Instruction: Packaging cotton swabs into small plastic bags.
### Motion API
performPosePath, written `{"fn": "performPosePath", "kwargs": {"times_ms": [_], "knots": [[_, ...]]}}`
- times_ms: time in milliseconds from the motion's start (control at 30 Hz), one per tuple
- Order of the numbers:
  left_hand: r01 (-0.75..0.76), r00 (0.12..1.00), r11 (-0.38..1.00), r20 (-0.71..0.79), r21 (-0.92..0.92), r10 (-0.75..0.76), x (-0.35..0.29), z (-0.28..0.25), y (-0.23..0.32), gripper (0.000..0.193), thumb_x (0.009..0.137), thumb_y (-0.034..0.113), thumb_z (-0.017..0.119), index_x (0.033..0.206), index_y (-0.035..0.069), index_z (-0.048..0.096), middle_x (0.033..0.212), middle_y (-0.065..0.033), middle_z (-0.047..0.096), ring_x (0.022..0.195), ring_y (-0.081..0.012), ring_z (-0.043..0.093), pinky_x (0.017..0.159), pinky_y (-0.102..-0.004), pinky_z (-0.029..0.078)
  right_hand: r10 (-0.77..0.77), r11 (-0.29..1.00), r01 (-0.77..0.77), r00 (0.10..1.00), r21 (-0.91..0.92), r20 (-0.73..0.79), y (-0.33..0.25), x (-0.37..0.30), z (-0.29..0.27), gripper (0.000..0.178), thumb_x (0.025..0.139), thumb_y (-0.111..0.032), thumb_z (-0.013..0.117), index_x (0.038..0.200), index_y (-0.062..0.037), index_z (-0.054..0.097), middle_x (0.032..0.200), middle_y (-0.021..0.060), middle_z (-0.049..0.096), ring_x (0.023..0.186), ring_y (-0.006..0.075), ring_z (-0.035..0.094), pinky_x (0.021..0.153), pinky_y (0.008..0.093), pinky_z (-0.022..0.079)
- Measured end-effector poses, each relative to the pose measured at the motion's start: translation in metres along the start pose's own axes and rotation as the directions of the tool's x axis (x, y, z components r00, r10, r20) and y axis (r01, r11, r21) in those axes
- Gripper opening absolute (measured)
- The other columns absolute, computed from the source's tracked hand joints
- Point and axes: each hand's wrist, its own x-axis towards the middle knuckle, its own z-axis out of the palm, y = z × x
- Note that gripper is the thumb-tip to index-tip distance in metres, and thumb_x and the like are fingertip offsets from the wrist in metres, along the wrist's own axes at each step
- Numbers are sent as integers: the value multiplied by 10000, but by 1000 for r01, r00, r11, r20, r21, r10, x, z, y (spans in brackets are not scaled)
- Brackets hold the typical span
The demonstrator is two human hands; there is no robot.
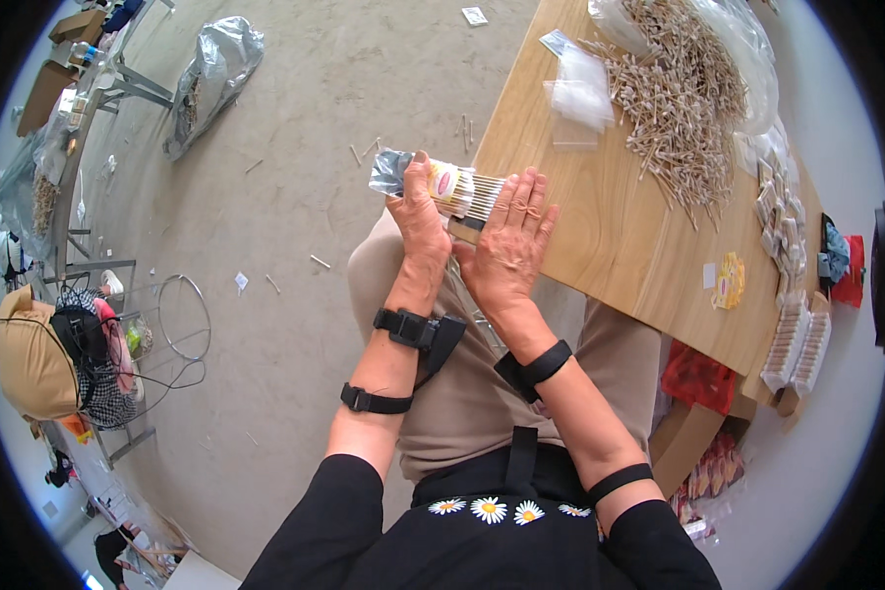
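Seated at the table [610,251], its near left corner over my lap. Dark straps [403,328] on both my forearms, beige trousers [433,413] beneath. Left hand [421,231] closed round a pack [444,183], thumb up along it: clear film, yellow-and-white label. Pack sits crosswise at the table's near left corner, one end jutting left over the floor, its swabs [485,195] pointing in over the wood. My right hand [514,236] open and flat, fingers straight, laid at the swab ends; how hard it presses, I can't tell. Under the table's near right part: a red bag [698,379], with a cardboard box [686,442] just below. On top, toward the right edge, yellow labels [729,282] with a white card [709,276] just beside. Filled packs [796,342] in rows at the near right corner, more strewn along the right edge. Far half of the table: clear bags [580,93] lying flat by the left edge, a heap [683,108] of loose swabs next to them. Left of the table, stray swabs on the floor [295,197]; well apart, a person [34,354] in tan; farther off, a grey bag [216,79].
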Motion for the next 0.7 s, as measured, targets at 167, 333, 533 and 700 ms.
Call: {"fn": "performPosePath", "kwargs": {"times_ms": [167, 333, 533, 700], "knots": [[-22, 1000, 1000, 4, 19, 22, -1, 1, -3, 148, 912, 183, 706, 966, 97, 598, 901, 20, 587, 803, -99, 609, 716, -288, 555, 9, 1000, -9, 999, -15, -41, -4, 1, 6, 1122, 726, -441, 806, 1510, 112, 223, 1619, 261, 169, 1538, 380, 80, 1224, 551, 78], [-13, 1000, 999, 11, 36, 13, -2, 1, -2, 160, 918, 200, 700, 975, 96, 593, 903, 20, 584, 804, -96, 605, 717, -289, 556, -5, 1000, 3, 995, -27, -97, -9, 5, 19, 956, 832, -451, 674, 1506, 93, 269, 1623, 245, 176, 1541, 366, 87, 1223, 572, 44], [1, 1000, 1000, 22, 25, -2, -4, 3, -1, 163, 931, 215, 685, 980, 92, 590, 909, 15, 588, 816, -105, 617, 724, -293, 564, -34, 989, 18, 993, -143, -115, -14, 10, 28, 876, 884, -453, 609, 1503, 83, 298, 1623, 237, 184, 1539, 365, 96, 1224, 582, 39], [50, 999, 999, 2, 11, -50, -1, -1, -3, 171, 931, 213, 683, 1009, 86, 599, 937, 8, 602, 836, -111, 627, 721, -297, 571, -77, 996, 82, 987, 33, -142, -2, 5, 17, 897, 848, -421, 669, 1498, 83, 310, 1612, 246, 208, 1533, 372, 122, 1218, 584, 65]]}}
